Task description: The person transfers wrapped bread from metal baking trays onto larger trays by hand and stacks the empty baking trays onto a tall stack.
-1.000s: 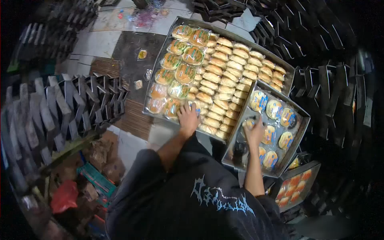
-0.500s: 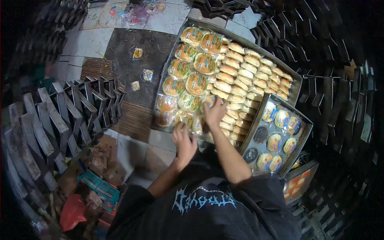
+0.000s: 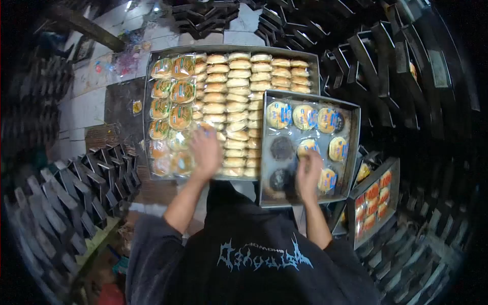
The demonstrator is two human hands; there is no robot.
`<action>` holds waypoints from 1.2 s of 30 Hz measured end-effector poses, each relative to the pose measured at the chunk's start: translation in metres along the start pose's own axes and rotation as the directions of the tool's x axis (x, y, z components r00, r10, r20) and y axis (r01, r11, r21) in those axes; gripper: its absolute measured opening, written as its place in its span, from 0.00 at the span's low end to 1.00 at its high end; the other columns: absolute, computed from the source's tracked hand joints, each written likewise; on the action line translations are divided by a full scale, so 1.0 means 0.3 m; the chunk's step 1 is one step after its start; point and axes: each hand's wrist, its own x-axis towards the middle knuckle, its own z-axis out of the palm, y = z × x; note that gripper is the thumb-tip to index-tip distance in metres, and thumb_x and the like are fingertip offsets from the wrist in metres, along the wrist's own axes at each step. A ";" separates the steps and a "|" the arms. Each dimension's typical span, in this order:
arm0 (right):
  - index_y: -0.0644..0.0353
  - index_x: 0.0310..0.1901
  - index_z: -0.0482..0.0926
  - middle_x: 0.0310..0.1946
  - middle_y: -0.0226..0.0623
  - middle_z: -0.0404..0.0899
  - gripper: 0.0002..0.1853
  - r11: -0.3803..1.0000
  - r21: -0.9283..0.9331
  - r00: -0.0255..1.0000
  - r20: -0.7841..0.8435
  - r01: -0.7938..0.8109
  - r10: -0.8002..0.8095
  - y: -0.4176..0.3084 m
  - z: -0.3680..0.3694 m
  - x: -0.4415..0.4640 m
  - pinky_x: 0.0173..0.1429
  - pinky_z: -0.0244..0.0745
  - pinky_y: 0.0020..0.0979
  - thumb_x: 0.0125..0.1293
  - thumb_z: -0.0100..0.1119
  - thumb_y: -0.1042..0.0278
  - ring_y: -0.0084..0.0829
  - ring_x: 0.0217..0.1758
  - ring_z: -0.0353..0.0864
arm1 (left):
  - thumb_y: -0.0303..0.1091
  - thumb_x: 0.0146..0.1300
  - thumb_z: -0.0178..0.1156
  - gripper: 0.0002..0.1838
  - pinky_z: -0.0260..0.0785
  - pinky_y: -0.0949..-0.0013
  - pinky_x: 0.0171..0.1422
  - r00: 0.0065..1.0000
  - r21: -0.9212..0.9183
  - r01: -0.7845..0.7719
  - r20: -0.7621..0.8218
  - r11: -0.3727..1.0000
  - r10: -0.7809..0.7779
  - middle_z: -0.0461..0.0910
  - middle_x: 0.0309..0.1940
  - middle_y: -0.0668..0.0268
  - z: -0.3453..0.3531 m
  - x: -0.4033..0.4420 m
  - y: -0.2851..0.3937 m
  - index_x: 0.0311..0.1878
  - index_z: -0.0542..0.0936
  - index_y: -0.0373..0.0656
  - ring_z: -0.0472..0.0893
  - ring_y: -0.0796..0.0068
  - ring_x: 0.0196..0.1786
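Observation:
My left hand (image 3: 207,154) is over the large metal tray (image 3: 236,50), its fingers smeared by motion, at the edge between flat wrapped buns (image 3: 180,116) and rows of buns standing on edge (image 3: 238,83). A wrapped bun (image 3: 205,125) shows at its fingertips; whether it is held I cannot tell. Over the smaller tray (image 3: 311,95), my right hand (image 3: 309,175) has its fingers closed at the near edge of a round wrapped bun (image 3: 307,146). Other wrapped buns with blue print (image 3: 304,117) lie around it, with dark round patches (image 3: 281,147) on the tray floor.
The smaller tray overlaps the large tray's right side. Another tray of red-and-orange packs (image 3: 373,199) leans at the right. Stacks of metal trays (image 3: 76,203) crowd both sides. A small packet (image 3: 137,106) lies on the floor.
My right hand has moved from the large tray to the smaller one. My left hand has shifted up toward the standing buns. The view has turned, bringing the trays upright and nearer the middle.

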 end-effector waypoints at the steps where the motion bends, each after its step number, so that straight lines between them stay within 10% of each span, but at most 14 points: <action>1: 0.65 0.51 0.73 0.50 0.52 0.73 0.21 0.984 -0.082 0.987 -0.038 -0.160 0.158 0.139 -0.026 -0.011 0.62 0.61 0.43 0.55 0.61 0.70 0.49 0.57 0.69 | 0.29 0.55 0.53 0.17 0.65 0.54 0.48 0.999 -0.135 0.002 0.040 0.991 0.004 0.75 0.40 0.51 -0.007 0.004 0.123 0.49 0.76 0.37 0.74 0.59 0.45; 2: 0.65 0.51 0.73 0.50 0.52 0.73 0.21 0.987 -0.060 0.989 -0.024 -0.147 0.146 0.196 -0.038 0.001 0.62 0.61 0.43 0.55 0.61 0.70 0.49 0.57 0.69 | 0.30 0.56 0.55 0.17 0.67 0.53 0.48 0.926 -0.741 0.371 0.337 0.560 -0.167 0.74 0.38 0.48 0.087 0.022 0.272 0.49 0.75 0.35 0.75 0.55 0.44; 3: 0.62 0.55 0.71 0.54 0.54 0.69 0.27 0.989 -0.117 0.992 0.074 -0.092 0.101 0.248 -0.045 0.021 0.63 0.60 0.45 0.53 0.64 0.66 0.51 0.59 0.67 | 0.32 0.57 0.57 0.17 0.68 0.53 0.49 0.995 -0.510 -0.075 0.021 0.857 0.099 0.74 0.38 0.46 -0.067 0.060 0.453 0.47 0.74 0.31 0.75 0.52 0.44; 7: 0.46 0.66 0.62 0.65 0.56 0.55 0.42 0.936 -0.328 0.905 0.424 0.129 0.024 0.298 -0.060 0.072 0.63 0.58 0.53 0.47 0.69 0.56 0.59 0.63 0.58 | 0.38 0.53 0.60 0.38 0.58 0.47 0.62 0.923 -0.287 0.380 0.172 0.879 -0.343 0.58 0.60 0.36 0.179 0.225 0.841 0.64 0.57 0.28 0.65 0.44 0.57; 8: 0.37 0.68 0.59 0.68 0.53 0.50 0.46 0.914 -0.391 0.880 0.465 0.106 0.096 0.308 -0.057 0.082 0.61 0.60 0.57 0.45 0.71 0.55 0.62 0.65 0.54 | 0.33 0.52 0.59 0.36 0.51 0.40 0.65 0.880 -0.339 0.474 0.201 0.813 -0.429 0.50 0.67 0.40 0.197 0.257 0.866 0.65 0.60 0.41 0.57 0.40 0.64; 13: 0.39 0.66 0.61 0.66 0.53 0.53 0.44 0.939 -0.329 0.854 0.513 0.102 0.087 0.340 -0.091 0.150 0.59 0.66 0.54 0.44 0.71 0.57 0.59 0.64 0.58 | 0.47 0.50 0.65 0.44 0.51 0.33 0.64 0.858 -0.127 0.441 0.349 0.889 -0.376 0.43 0.71 0.46 0.246 0.296 0.839 0.70 0.55 0.64 0.48 0.35 0.69; 16: 0.49 0.66 0.61 0.61 0.55 0.61 0.42 0.990 0.083 0.824 0.564 -0.114 0.048 0.476 -0.124 0.202 0.65 0.63 0.40 0.46 0.67 0.63 0.50 0.63 0.65 | 0.47 0.45 0.70 0.46 0.58 0.34 0.61 0.850 -0.175 0.322 0.486 0.930 -0.203 0.43 0.70 0.46 0.182 0.279 0.787 0.68 0.57 0.67 0.53 0.33 0.67; 20: 0.57 0.68 0.57 0.63 0.45 0.62 0.39 0.364 0.571 0.611 0.792 -0.736 -0.009 0.448 -0.346 0.218 0.68 0.59 0.35 0.53 0.59 0.73 0.39 0.68 0.60 | 0.43 0.42 0.69 0.43 0.62 0.43 0.61 0.933 -0.408 0.084 0.352 0.909 0.072 0.54 0.62 0.45 0.210 0.210 0.686 0.66 0.62 0.61 0.60 0.34 0.60; 24: 0.62 0.65 0.61 0.61 0.46 0.66 0.38 0.057 0.635 0.633 0.753 -0.771 0.177 0.472 -0.224 0.164 0.61 0.70 0.41 0.52 0.60 0.61 0.43 0.61 0.70 | 0.44 0.42 0.69 0.42 0.60 0.47 0.64 0.956 -0.629 -0.014 0.220 0.777 0.195 0.57 0.58 0.39 -0.095 0.102 0.488 0.65 0.66 0.52 0.62 0.37 0.59; 26: 0.62 0.62 0.65 0.55 0.47 0.74 0.36 -0.319 0.678 0.628 0.735 -0.663 0.256 0.423 -0.123 0.178 0.52 0.76 0.47 0.52 0.59 0.56 0.47 0.52 0.77 | 0.43 0.44 0.70 0.41 0.62 0.48 0.63 0.990 -0.543 0.066 0.140 0.837 0.013 0.56 0.58 0.39 -0.175 0.088 0.286 0.64 0.67 0.51 0.62 0.39 0.60; 29: 0.60 0.61 0.67 0.55 0.48 0.74 0.34 -0.432 0.814 0.784 0.537 -0.387 0.310 0.297 0.013 0.268 0.53 0.75 0.50 0.53 0.59 0.54 0.47 0.56 0.75 | 0.40 0.47 0.68 0.36 0.60 0.48 0.58 0.981 -0.353 0.180 -0.009 0.918 -0.196 0.60 0.56 0.44 -0.048 0.155 -0.031 0.62 0.68 0.48 0.63 0.46 0.55; 35: 0.56 0.64 0.64 0.56 0.42 0.72 0.31 0.003 0.868 0.849 0.486 -0.497 0.205 -0.290 0.295 0.487 0.55 0.74 0.39 0.60 0.56 0.58 0.40 0.52 0.76 | 0.42 0.48 0.67 0.34 0.56 0.49 0.59 0.968 -0.189 0.231 0.142 0.955 -0.206 0.63 0.57 0.49 0.181 0.276 -0.239 0.61 0.69 0.53 0.64 0.51 0.56; 36: 0.58 0.64 0.64 0.57 0.44 0.70 0.31 0.252 0.793 0.829 0.501 -0.555 0.250 -0.355 0.375 0.514 0.56 0.73 0.39 0.59 0.57 0.59 0.40 0.54 0.74 | 0.43 0.48 0.67 0.34 0.56 0.49 0.59 0.976 -0.179 0.184 0.148 0.966 -0.159 0.64 0.57 0.50 0.208 0.261 -0.236 0.61 0.69 0.53 0.64 0.51 0.57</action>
